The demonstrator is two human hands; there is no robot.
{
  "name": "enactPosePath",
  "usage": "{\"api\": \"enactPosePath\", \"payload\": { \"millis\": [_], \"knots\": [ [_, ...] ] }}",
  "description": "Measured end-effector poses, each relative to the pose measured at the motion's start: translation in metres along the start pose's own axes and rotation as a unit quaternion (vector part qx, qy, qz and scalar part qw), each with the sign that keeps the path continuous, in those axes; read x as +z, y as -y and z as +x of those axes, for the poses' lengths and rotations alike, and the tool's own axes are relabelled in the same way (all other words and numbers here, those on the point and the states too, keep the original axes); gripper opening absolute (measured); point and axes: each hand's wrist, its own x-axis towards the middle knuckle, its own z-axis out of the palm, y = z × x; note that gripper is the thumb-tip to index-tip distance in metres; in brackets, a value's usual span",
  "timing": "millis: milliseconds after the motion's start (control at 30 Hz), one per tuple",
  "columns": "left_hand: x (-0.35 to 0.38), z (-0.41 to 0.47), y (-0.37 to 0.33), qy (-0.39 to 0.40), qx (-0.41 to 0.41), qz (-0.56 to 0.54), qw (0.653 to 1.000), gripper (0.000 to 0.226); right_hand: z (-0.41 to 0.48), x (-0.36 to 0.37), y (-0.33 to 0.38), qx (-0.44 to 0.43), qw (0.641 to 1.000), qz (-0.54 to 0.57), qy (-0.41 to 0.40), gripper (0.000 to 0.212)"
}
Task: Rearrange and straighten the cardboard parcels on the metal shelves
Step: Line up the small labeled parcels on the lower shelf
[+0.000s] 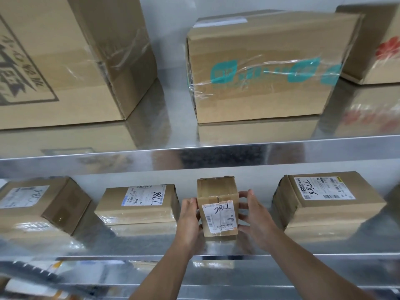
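Fingers together, the left hand (190, 219) is curling round one side of the small parcel (218, 215), the right hand (254, 213) touching the other with fingers spread, squaring it on the middle shelf (151, 245); the far-left parcel (43, 204) is seemingly awaiting straightening.

Plain pale grey wall (171, 24) high above the fingers (190, 202); shiny metal upper shelf (173, 126) above them, mirror-like, blurry reflections; its front lip (216, 153) runs across just above; lower shelf (140, 245) under the fingers, same bright metal; another metal rail (249, 287) below that; light soft, even, glare streaks on metal; bottom left too blurred to tell.
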Motion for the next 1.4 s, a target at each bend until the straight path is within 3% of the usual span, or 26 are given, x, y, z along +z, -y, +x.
{"api": "enactPosePath", "payload": {
  "millis": [333, 967, 1400],
  "knots": [
    [-0.011, 0.002, -0.008, 0.02, -0.029, 0.035, 0.999, 0.021, -0.007, 0.0, 0.008, -0.033, 0.996, -0.078, -0.022, 0.043],
    [-0.016, 0.015, -0.014, -0.003, -0.014, 0.005, 1.0, 0.038, -0.005, -0.001, 0.021, -0.011, 0.998, 0.055, -0.027, 0.035],
    [-0.01, 0.011, -0.017, 0.022, -0.022, 0.034, 0.999, 0.038, -0.008, 0.004, 0.022, -0.01, 0.999, 0.045, -0.019, 0.037]
  ]
}}
